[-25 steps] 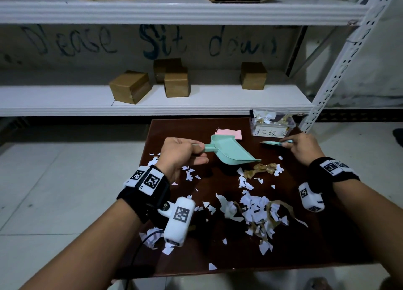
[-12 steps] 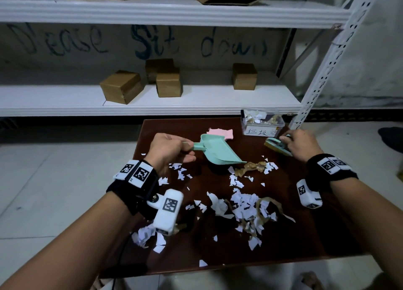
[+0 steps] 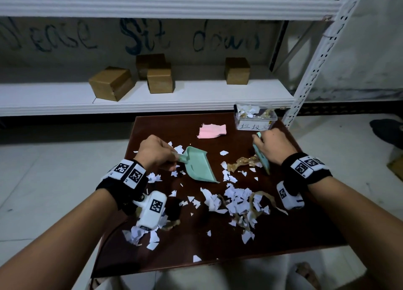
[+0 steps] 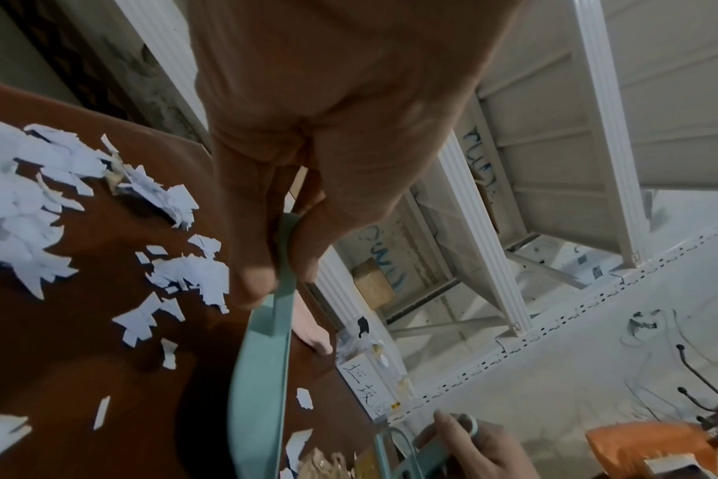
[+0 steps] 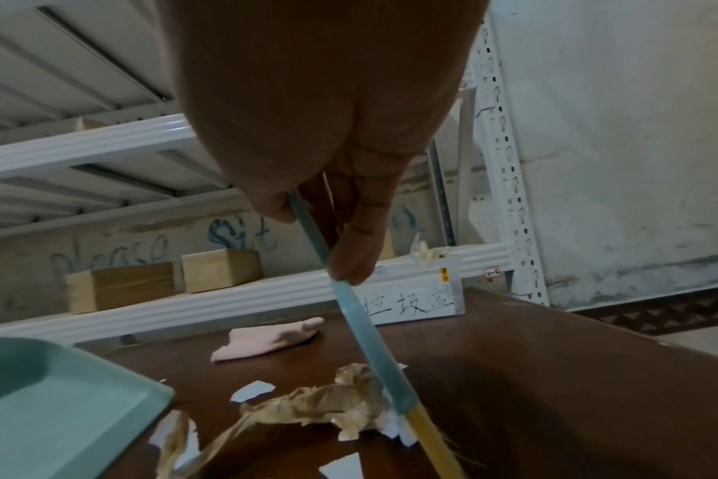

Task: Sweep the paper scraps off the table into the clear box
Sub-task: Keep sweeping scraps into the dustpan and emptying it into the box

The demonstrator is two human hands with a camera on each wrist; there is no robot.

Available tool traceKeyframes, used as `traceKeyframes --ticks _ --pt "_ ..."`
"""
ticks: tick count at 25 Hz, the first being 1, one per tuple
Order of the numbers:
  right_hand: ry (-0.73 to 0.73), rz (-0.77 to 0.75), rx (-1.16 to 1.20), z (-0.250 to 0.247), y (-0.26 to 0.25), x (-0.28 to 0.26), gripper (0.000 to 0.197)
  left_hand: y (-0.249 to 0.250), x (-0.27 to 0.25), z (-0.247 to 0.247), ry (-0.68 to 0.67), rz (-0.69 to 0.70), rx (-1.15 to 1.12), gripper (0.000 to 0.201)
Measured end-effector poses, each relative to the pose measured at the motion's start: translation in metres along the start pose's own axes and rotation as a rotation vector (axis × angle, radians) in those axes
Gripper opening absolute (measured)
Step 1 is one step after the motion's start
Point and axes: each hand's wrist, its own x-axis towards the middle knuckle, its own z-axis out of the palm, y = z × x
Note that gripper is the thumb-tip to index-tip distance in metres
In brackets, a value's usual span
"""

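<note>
White paper scraps [image 3: 237,199] and crumpled brown strips [image 3: 242,162] litter the dark brown table [image 3: 283,235]. My left hand [image 3: 169,156] grips the handle of a teal dustpan [image 3: 199,165], whose mouth faces the near right, toward the scraps. My right hand [image 3: 262,141] holds a small teal brush [image 3: 262,159]; in the right wrist view the brush [image 5: 365,330] has its bristles down against the brown paper [image 5: 320,405]. The clear box [image 3: 255,119], labelled and partly filled with scraps, stands at the table's far right corner.
A pink cloth [image 3: 211,131] lies at the table's far middle. More scraps [image 3: 141,233] lie near the left front edge. White shelving [image 3: 152,98] with cardboard boxes stands just behind the table, and its upright post [image 3: 305,82] rises beside the clear box.
My right hand has lifted the brush from beside the clear box and set its bristles down by the brown paper. The dustpan has come nearer and lower, onto the table.
</note>
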Motion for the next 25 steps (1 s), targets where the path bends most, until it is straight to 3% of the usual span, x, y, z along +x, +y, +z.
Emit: traceKeyframes --ticks 4,15,25 --pt "-0.009 0.0 0.087 0.004 -0.023 -0.004 0.048 -0.001 -0.003 0.016 -0.091 -0.038 0.012 0.012" --pt "-0.011 -0.069 0.207 0.01 -0.069 -0.01 0.049 -0.002 0.007 0.055 -0.172 -0.041 0.037 0.011" --pt "0.184 0.082 0.464 -0.02 -0.043 0.0 0.052 -0.02 0.018 0.063 -0.147 -0.067 -0.015 0.022"
